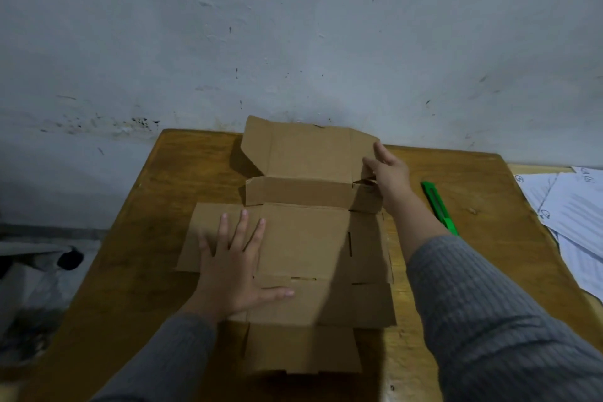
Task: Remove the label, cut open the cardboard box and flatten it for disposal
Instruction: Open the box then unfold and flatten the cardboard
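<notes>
The left hand [236, 266] lay flat with fingers spread, pressing on the near left part of the cardboard box [303, 238], which was opened out and mostly flattened across the middle of the desk [137, 206]. The right hand [386, 173] reached to the far right corner of the box, where its fingers touched a small side flap beside the far panel; whether they pinched the flap could not be told. That far panel stood tilted up against the wall [293, 26], with a low inner wall of cardboard raised in front of it. The near flap reached the desk's front edge. Bare desk lay open to the left of the box. To the right, a green utility knife [439, 206] lay apart from the box, just past the right forearm. White papers [567, 215] lay at the far right.
</notes>
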Available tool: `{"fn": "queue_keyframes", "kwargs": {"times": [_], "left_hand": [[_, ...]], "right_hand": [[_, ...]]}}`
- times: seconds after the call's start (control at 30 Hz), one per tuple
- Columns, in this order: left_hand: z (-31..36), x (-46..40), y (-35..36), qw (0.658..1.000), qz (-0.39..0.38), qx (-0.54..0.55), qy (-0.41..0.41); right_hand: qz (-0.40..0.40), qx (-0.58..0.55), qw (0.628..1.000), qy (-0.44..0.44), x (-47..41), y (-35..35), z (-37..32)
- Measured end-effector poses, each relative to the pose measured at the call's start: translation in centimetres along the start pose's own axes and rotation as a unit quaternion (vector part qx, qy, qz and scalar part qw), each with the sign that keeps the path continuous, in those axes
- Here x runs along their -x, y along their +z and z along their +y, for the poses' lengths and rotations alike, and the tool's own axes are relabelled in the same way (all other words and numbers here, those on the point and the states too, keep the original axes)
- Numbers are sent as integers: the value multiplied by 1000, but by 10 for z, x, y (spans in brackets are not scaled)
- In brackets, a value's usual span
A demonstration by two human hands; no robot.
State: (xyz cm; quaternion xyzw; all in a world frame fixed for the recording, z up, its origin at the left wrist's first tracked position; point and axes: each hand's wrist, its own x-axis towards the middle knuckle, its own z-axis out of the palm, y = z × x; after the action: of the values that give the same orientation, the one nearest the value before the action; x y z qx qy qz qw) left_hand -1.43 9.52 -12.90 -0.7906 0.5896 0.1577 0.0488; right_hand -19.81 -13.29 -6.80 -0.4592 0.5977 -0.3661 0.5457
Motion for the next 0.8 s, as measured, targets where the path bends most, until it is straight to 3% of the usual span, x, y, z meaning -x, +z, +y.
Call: {"fn": "queue_keyframes", "kwargs": {"times": [0.23,0.3,0.47,0.8], "left_hand": [[6,12,-4,999,39,-35,-4],[9,21,-6,998,24,-54,-2],[-1,50,-5,992,-105,-66,33],[17,34,-3,995,-89,-36,-22]], "right_hand": [[-47,-28,998,-28,36,-21,4],[-49,-14,998,-43,42,-25,5],[-67,-4,997,-45,53,-32,15],[-58,82,994,-45,77,-40,24]]}}
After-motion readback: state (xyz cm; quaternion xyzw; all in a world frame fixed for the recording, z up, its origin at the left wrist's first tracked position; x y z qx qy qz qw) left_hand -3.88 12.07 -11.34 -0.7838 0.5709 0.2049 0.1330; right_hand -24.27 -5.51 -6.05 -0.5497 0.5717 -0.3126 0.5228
